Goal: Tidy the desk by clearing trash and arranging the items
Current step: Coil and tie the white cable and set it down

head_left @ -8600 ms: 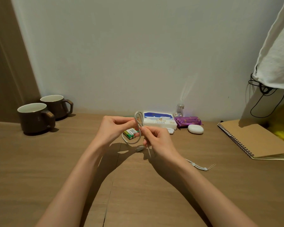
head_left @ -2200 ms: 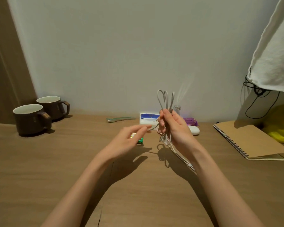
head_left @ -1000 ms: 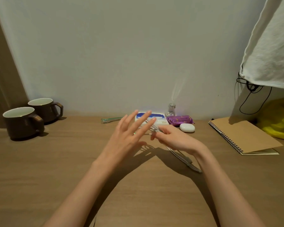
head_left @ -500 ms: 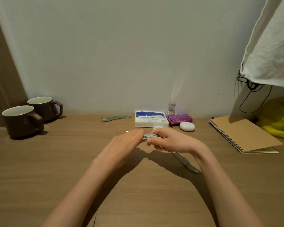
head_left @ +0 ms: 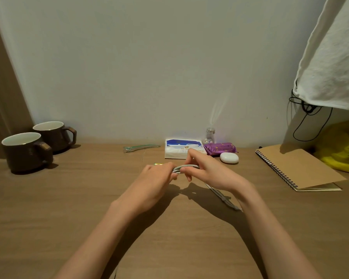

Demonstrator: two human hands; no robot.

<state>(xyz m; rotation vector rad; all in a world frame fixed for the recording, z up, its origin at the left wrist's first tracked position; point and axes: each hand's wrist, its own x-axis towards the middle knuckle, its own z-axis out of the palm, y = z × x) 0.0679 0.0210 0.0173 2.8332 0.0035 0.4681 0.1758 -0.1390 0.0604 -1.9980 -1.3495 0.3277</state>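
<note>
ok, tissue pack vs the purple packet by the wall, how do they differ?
Colour: the tissue pack is white with a blue top; the purple packet is glossy purple. Size: the tissue pack is larger and boxier; the purple packet is slimmer. Both lie flat on the desk by the wall.

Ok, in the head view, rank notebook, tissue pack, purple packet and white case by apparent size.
Notebook, clearly largest.
Tissue pack, partly hidden by the right hand.
Purple packet.
White case, smallest.
</note>
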